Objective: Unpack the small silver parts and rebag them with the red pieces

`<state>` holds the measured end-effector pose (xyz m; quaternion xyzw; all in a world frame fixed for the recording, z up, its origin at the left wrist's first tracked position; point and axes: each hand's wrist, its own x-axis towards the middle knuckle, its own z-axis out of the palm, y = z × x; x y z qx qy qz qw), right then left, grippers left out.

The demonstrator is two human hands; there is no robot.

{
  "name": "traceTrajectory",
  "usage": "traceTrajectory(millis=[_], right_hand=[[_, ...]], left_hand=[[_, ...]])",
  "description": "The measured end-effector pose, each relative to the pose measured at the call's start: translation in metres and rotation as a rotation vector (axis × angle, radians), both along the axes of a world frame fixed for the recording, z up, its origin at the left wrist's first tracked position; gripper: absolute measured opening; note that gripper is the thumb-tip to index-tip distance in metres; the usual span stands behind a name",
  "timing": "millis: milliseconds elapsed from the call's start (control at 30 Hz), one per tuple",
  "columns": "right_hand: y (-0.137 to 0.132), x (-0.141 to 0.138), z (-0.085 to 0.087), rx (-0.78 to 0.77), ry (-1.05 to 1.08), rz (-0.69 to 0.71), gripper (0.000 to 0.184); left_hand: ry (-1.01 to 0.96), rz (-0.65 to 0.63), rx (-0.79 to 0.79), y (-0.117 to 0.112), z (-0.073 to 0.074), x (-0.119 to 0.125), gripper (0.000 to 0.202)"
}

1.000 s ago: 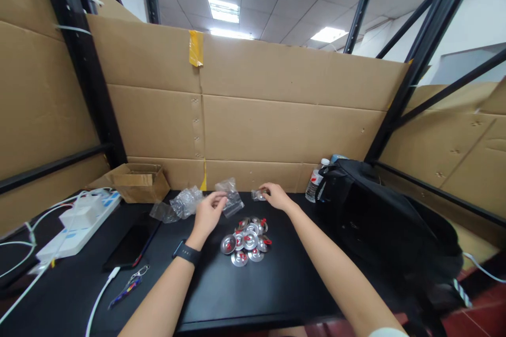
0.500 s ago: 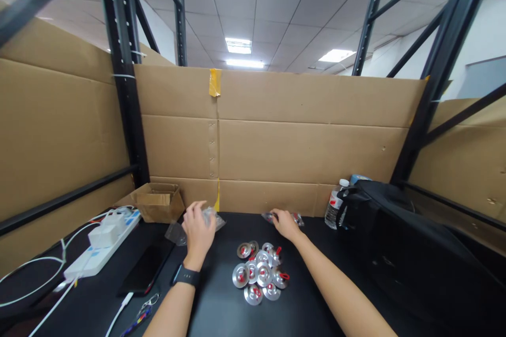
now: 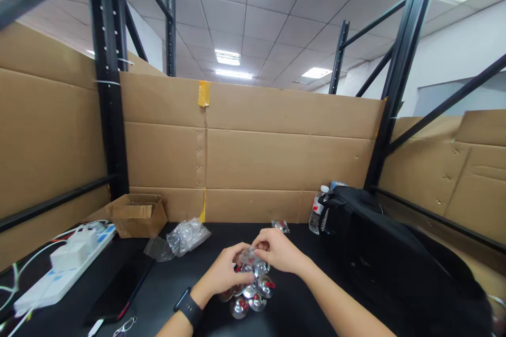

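Silver finger cymbals (image 3: pixel 239 307) with red loops lie heaped on the black table in the lower middle, partly hidden by my left hand. Over the heap's far side, a small clear plastic bag (image 3: pixel 247 256) with something red showing in it is held between both hands. My left hand (image 3: pixel 228 273) grips the bag from the left, its thumb reaching across the cymbals. At the bag's right edge, the fingers of my right hand (image 3: pixel 279 250) are pinched together on the plastic.
Crumpled clear plastic bags (image 3: pixel 187 237) lie at back left beside an open cardboard box (image 3: pixel 136 216). Another small bag (image 3: pixel 280 226) rests near the back wall. A water bottle (image 3: pixel 317 210) and a black backpack (image 3: pixel 375 253) stand right; a power strip (image 3: pixel 65 268) and phone (image 3: pixel 120 287) lie left.
My left hand has left the crumpled plastic and come to the heap. My right hand has drawn back from the rear with a small bag, now held by both hands. The view has shifted right.
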<state>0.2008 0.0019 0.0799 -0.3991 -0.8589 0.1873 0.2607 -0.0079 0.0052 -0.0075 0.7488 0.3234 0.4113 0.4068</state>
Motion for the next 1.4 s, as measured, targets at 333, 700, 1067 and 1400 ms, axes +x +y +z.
traceTrajectory(millis=[333, 700, 1067, 1400], right_hand=[[0.011, -0.001, -0.027, -0.167, 0.099, -0.011, 0.020], [0.025, 0.006, -0.022, -0.219, 0.162, 0.013, 0.022], [0.031, 0.005, -0.012, -0.108, 0.154, -0.056, 0.019], [0.101, 0.054, -0.077, 0.006, -0.277, -0.517, 0.063]], left_hand=[[-0.043, -0.059, -0.078, 0.006, -0.006, 0.001, 0.035], [-0.013, 0.060, 0.015, 0.010, -0.003, -0.006, 0.040], [-0.034, 0.214, 0.059, 0.011, -0.007, -0.006, 0.031], [-0.441, 0.837, 0.182, 0.043, -0.001, -0.072, 0.046]])
